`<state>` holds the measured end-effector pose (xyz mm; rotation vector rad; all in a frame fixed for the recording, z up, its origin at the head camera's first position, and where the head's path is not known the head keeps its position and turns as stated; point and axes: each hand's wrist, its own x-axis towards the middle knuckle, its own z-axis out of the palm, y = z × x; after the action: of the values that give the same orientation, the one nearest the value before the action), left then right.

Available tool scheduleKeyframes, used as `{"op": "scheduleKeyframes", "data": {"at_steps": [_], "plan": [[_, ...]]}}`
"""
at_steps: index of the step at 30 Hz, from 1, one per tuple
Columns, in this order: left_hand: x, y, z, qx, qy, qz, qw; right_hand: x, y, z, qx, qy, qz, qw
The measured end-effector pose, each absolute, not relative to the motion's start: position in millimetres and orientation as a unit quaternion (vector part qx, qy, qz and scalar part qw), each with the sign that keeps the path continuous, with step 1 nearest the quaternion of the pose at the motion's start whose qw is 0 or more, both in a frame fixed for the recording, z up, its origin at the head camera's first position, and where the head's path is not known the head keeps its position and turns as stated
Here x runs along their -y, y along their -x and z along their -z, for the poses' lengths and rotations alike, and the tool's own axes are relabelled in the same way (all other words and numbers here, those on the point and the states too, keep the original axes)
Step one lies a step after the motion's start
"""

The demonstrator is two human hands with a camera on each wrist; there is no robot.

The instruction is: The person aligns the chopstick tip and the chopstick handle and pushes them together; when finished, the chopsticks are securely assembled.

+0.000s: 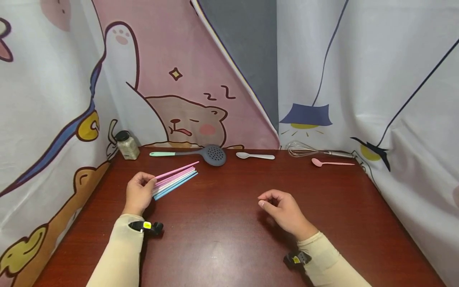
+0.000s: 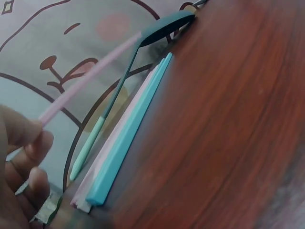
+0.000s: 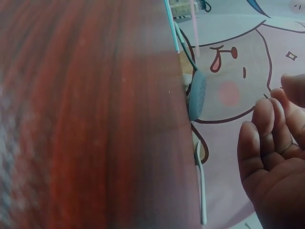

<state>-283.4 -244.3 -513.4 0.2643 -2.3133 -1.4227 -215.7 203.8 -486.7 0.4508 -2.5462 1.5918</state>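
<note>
Between thumb and fingertips, my left hand (image 1: pixel 139 194) pinches one end of a pink chopstick (image 1: pixel 177 170). In the left wrist view that chopstick (image 2: pixel 90 78) is raised and slanted, apart from the others. Below it several pink, white and blue chopsticks lie side by side on the table, the blue chopsticks (image 1: pixel 176 186) nearest me. My right hand (image 1: pixel 285 213) hovers over the right half of the table, fingers loosely curled and holding nothing; the right wrist view shows its bent fingers (image 3: pixel 262 129).
Along the back edge stand or lie a seasoning jar (image 1: pixel 128 146), a grey slotted skimmer (image 1: pixel 215 155) with a mint handle, a white spoon (image 1: pixel 255 156), a wire whisk (image 1: pixel 319 152) and a pink spoon (image 1: pixel 333 163). Printed curtains (image 1: pixel 229 79) enclose the wooden table (image 1: pixel 222 239).
</note>
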Motion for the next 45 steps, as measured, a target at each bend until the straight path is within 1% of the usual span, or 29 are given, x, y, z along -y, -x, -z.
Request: {"op": "scheduleKeyframes", "data": {"at_steps": [5, 10, 17, 24, 27, 36, 45], "plan": [[252, 281, 515, 0.842, -0.134, 0.480, 0.209, -204, 214, 488, 0.833, -0.153, -0.530, 0.052], [255, 280, 518, 0.858, -0.174, 0.441, 0.195, -205, 211, 488, 0.831, -0.154, -0.532, 0.048], [258, 280, 517, 0.887, -0.186, 0.395, 0.149, -206, 209, 488, 0.827, -0.154, -0.539, 0.046], [257, 280, 515, 0.913, -0.178, 0.356, 0.089, -208, 207, 488, 0.828, -0.157, -0.537, 0.046], [257, 280, 514, 0.917, -0.173, 0.351, 0.075, -209, 208, 488, 0.828, -0.154, -0.537, 0.046], [260, 278, 516, 0.924, -0.172, 0.337, 0.064, -208, 209, 493, 0.831, -0.149, -0.535, 0.047], [259, 284, 525, 0.926, -0.163, 0.335, 0.063, -210, 216, 496, 0.831, -0.147, -0.534, 0.048]]}}
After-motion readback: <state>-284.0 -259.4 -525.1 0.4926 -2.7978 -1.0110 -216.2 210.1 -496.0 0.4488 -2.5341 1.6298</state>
